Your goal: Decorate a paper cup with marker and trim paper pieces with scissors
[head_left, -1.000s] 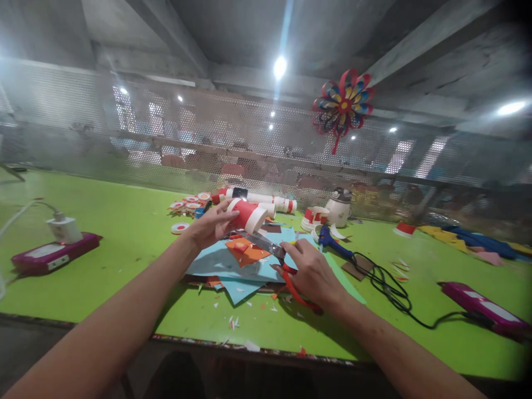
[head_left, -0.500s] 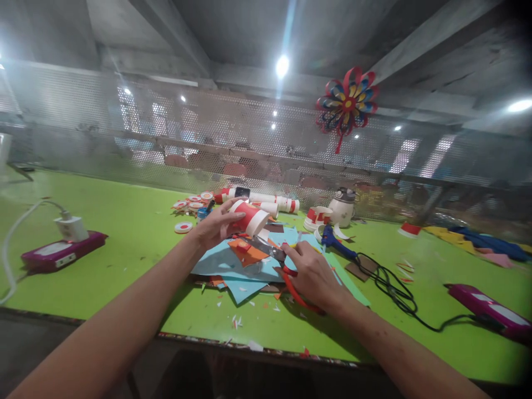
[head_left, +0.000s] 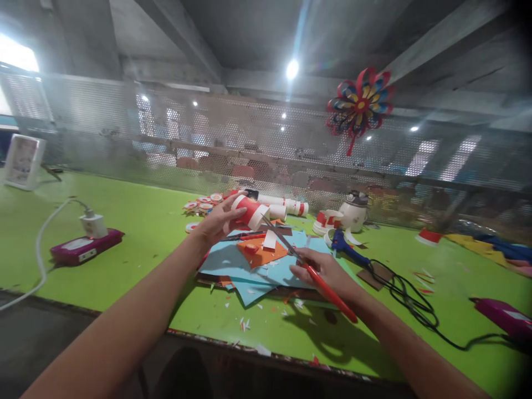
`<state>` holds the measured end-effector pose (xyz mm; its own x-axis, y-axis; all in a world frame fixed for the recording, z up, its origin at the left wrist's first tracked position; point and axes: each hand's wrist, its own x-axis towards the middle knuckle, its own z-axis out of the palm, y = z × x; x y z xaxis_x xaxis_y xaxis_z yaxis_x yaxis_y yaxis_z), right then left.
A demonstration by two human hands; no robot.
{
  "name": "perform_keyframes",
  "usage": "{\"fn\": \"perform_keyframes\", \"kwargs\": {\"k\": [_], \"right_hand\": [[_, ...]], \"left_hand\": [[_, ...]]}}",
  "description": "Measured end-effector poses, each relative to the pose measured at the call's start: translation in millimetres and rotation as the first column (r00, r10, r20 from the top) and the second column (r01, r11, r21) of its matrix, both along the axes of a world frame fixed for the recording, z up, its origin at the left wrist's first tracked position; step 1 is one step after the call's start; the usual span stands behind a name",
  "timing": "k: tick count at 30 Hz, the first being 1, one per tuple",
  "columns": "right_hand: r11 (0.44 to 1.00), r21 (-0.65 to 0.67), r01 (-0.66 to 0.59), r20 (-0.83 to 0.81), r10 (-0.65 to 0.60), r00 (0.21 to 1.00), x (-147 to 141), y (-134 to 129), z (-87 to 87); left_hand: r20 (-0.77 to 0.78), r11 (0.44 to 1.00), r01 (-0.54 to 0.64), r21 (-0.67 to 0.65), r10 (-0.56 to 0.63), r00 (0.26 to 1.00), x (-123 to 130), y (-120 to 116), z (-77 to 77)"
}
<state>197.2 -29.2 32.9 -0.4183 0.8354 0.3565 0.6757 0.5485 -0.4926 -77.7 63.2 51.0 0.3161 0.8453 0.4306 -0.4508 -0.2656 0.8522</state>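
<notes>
My left hand (head_left: 216, 223) is closed around a red and white paper cup (head_left: 250, 213), tilted with its white-banded end toward the right. In my right hand (head_left: 322, 270) is a pair of scissors (head_left: 312, 272) with red handles. The blades point up and left, and their tips are at the cup's white end; whether they cut into it I cannot tell. Below both hands lie light blue paper sheets (head_left: 222, 261) with an orange piece (head_left: 272, 258) and a small white strip (head_left: 269, 240) on top.
A blue glue gun (head_left: 349, 249) with a coiled black cord lies to the right. Behind are red-banded white tubes (head_left: 296, 206), cut cups (head_left: 326, 220) and a white jug (head_left: 353, 211). Purple power strips (head_left: 85, 247) flank the green table (head_left: 137, 216). Paper scraps litter its front edge.
My right hand has turned the scissors so that the blades reach up to the cup's end. A white strip now lies on the orange paper. The view has swung slightly left.
</notes>
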Motion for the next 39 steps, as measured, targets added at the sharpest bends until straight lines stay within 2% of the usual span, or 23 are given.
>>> {"fn": "perform_keyframes", "kwargs": {"k": [9,24,39], "right_hand": [[0.990,-0.124,-0.060,-0.110,0.047,0.993,0.9,-5.2,1.3],[0.990,-0.106,-0.089,-0.100,0.078,0.992,0.9,-4.8,-3.5],[0.988,-0.098,-0.119,-0.095,0.110,0.989,-0.6,-5.4,-2.0]], "left_hand": [[-0.027,0.999,0.027,-0.020,-0.028,0.999,3.4,-1.1,-1.6],[-0.094,0.997,0.072,-0.027,-0.074,0.993,4.0,1.5,-5.5],[-0.087,0.997,0.069,-0.032,-0.072,0.994,3.5,0.2,-4.9]]}}
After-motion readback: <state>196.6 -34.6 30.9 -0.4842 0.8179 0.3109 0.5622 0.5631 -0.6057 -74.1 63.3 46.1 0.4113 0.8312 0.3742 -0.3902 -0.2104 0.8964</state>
